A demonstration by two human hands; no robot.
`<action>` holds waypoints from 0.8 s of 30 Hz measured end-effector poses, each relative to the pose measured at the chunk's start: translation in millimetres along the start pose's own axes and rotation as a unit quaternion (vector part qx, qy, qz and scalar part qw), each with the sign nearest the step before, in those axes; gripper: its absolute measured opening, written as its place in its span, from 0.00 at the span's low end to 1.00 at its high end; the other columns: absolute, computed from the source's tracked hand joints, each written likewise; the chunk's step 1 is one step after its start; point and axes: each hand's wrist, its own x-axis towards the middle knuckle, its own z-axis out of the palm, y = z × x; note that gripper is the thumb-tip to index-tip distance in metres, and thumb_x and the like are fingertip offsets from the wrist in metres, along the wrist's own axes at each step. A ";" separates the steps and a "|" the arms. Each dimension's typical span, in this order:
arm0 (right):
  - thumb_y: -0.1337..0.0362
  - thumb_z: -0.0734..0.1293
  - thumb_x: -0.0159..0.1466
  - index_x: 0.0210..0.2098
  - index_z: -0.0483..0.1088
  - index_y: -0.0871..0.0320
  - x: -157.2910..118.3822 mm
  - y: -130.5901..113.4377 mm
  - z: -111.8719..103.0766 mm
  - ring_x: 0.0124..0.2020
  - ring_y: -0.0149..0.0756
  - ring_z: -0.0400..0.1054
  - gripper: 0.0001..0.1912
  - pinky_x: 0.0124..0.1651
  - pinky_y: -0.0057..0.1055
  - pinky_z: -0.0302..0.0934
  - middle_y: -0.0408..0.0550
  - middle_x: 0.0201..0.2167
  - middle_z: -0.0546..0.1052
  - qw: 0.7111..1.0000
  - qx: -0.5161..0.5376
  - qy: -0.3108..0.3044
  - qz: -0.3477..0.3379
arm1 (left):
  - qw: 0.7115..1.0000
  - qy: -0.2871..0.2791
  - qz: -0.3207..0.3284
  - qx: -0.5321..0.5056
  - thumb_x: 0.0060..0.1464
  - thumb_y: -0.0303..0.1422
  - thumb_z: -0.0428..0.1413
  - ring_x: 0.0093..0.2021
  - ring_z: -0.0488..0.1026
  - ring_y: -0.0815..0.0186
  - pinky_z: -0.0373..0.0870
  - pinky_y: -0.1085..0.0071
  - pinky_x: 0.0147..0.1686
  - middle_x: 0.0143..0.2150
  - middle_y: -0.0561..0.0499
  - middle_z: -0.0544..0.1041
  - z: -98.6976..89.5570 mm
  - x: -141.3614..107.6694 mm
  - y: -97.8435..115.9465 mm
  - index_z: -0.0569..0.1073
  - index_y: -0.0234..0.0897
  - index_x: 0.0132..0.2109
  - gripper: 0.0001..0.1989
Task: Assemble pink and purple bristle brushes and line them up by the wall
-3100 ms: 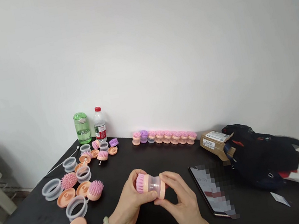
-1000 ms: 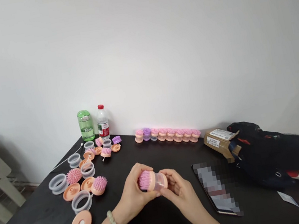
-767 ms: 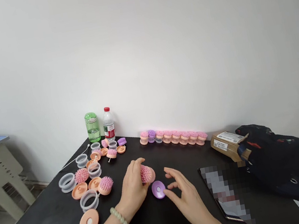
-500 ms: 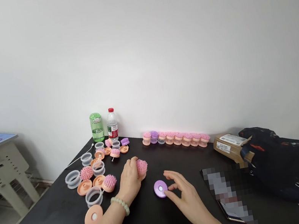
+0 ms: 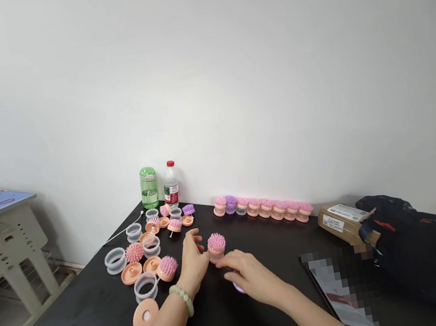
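Note:
A brush with pink bristles and a peach base stands upright on the black table between my hands. My left hand is just left of it, open, with the fingers spread away and the thumb close to the base. On the other side, my right hand is open and stretched out, its fingertips at the lower right of the base; whether they touch cannot be told. Under the right hand lies a purple disc, mostly covered. Left of my left wrist is a peach disc with a pale centre.
Clear rings, peach caps and loose brush heads lie at left. A green bottle and a red-capped bottle stand behind. Several brushes line the wall. A carton, dark bag and blurred tablet-like device are right.
My left hand has let go of the pink brush, which now stands alone. My right hand has moved left to the brush's base, over the purple disc. The view has shifted slightly.

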 end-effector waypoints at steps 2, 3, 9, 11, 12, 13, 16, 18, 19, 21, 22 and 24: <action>0.73 0.64 0.63 0.50 0.75 0.49 19.0 2.6 4.8 0.49 0.41 0.72 0.20 0.53 0.34 0.64 0.44 0.48 0.79 0.998 -0.058 -0.030 0.004 | 0.999 0.016 -0.016 -0.032 0.42 0.17 0.53 0.40 0.67 0.66 0.70 0.70 0.40 0.48 0.46 0.67 -0.1 -0.6 4.1 0.61 0.35 0.56 0.31; 0.73 0.64 0.63 0.52 0.74 0.50 28.9 6.3 7.9 0.49 0.42 0.71 0.20 0.53 0.34 0.64 0.46 0.48 0.79 0.996 -0.080 -0.036 0.014 | 0.998 0.024 -0.021 -0.046 0.42 0.17 0.52 0.40 0.67 0.67 0.70 0.70 0.40 0.49 0.46 0.66 -0.2 -0.7 5.6 0.61 0.35 0.56 0.31; 0.70 0.67 0.64 0.62 0.66 0.54 88.2 40.6 20.1 0.50 0.48 0.72 0.26 0.51 0.40 0.65 0.55 0.46 0.77 0.980 -0.169 -0.030 0.098 | 0.992 0.038 -0.048 -0.107 0.40 0.14 0.50 0.38 0.68 0.69 0.68 0.72 0.38 0.46 0.48 0.68 1.5 0.0 7.7 0.64 0.36 0.52 0.30; 0.68 0.68 0.65 0.62 0.65 0.55 108.6 50.1 20.8 0.51 0.49 0.71 0.27 0.52 0.43 0.65 0.56 0.48 0.77 0.973 -0.194 -0.025 0.124 | 0.990 0.040 -0.059 -0.123 0.39 0.14 0.50 0.37 0.68 0.69 0.68 0.73 0.37 0.45 0.49 0.68 2.8 -0.2 7.7 0.64 0.37 0.52 0.30; 0.66 0.69 0.65 0.62 0.65 0.56 118.7 54.1 20.7 0.52 0.49 0.70 0.25 0.52 0.44 0.66 0.56 0.50 0.75 0.969 -0.205 -0.022 0.135 | 0.989 0.041 -0.064 -0.128 0.38 0.13 0.50 0.36 0.67 0.69 0.68 0.73 0.36 0.45 0.49 0.68 3.4 -0.5 7.9 0.65 0.37 0.52 0.31; 0.64 0.69 0.66 0.60 0.65 0.56 128.3 57.7 20.5 0.53 0.48 0.70 0.24 0.53 0.46 0.66 0.55 0.53 0.74 0.966 -0.215 -0.018 0.144 | 0.988 0.041 -0.067 -0.133 0.38 0.13 0.50 0.36 0.67 0.69 0.68 0.73 0.36 0.45 0.49 0.68 3.8 -0.9 8.1 0.65 0.37 0.51 0.31; 0.59 0.67 0.69 0.57 0.67 0.58 152.5 66.9 19.5 0.51 0.44 0.71 0.19 0.52 0.47 0.68 0.52 0.55 0.72 0.956 -0.240 -0.004 0.172 | 0.987 0.034 -0.075 -0.140 0.37 0.14 0.50 0.37 0.67 0.68 0.67 0.72 0.35 0.46 0.48 0.68 5.0 -2.8 8.9 0.65 0.37 0.52 0.32; 0.59 0.66 0.69 0.55 0.68 0.58 163.1 71.2 18.8 0.49 0.43 0.72 0.17 0.50 0.46 0.69 0.52 0.54 0.72 0.950 -0.251 0.001 0.186 | 0.987 0.023 -0.079 -0.140 0.36 0.14 0.50 0.38 0.67 0.67 0.66 0.72 0.35 0.46 0.47 0.67 6.1 -4.4 9.3 0.65 0.37 0.53 0.32; 0.59 0.66 0.69 0.55 0.68 0.59 166.9 72.3 18.4 0.49 0.42 0.72 0.17 0.50 0.45 0.70 0.52 0.53 0.73 0.949 -0.254 0.004 0.187 | 0.986 0.018 -0.081 -0.141 0.36 0.14 0.50 0.38 0.67 0.66 0.66 0.72 0.35 0.47 0.47 0.67 6.9 -5.3 9.4 0.65 0.37 0.53 0.33; 0.59 0.67 0.69 0.54 0.68 0.59 172.9 71.4 18.0 0.48 0.42 0.72 0.17 0.49 0.45 0.70 0.52 0.53 0.73 0.951 -0.255 0.012 0.171 | 0.985 0.011 -0.087 -0.150 0.35 0.14 0.50 0.39 0.66 0.66 0.65 0.72 0.35 0.46 0.47 0.67 8.5 -7.1 9.7 0.65 0.37 0.52 0.33; 0.59 0.67 0.69 0.54 0.68 0.58 175.9 69.1 18.2 0.49 0.42 0.72 0.17 0.50 0.46 0.70 0.51 0.53 0.73 0.955 -0.254 0.019 0.153 | 0.983 0.010 -0.093 -0.157 0.35 0.14 0.50 0.38 0.66 0.66 0.65 0.72 0.35 0.46 0.47 0.67 9.3 -7.9 9.9 0.66 0.37 0.51 0.32; 0.60 0.65 0.70 0.55 0.68 0.58 183.7 60.8 19.8 0.52 0.43 0.70 0.16 0.54 0.46 0.67 0.52 0.55 0.73 0.963 -0.246 0.033 0.102 | 0.978 0.006 -0.106 -0.178 0.34 0.15 0.50 0.38 0.66 0.66 0.64 0.72 0.34 0.45 0.47 0.67 10.3 -9.1 10.0 0.66 0.37 0.50 0.31</action>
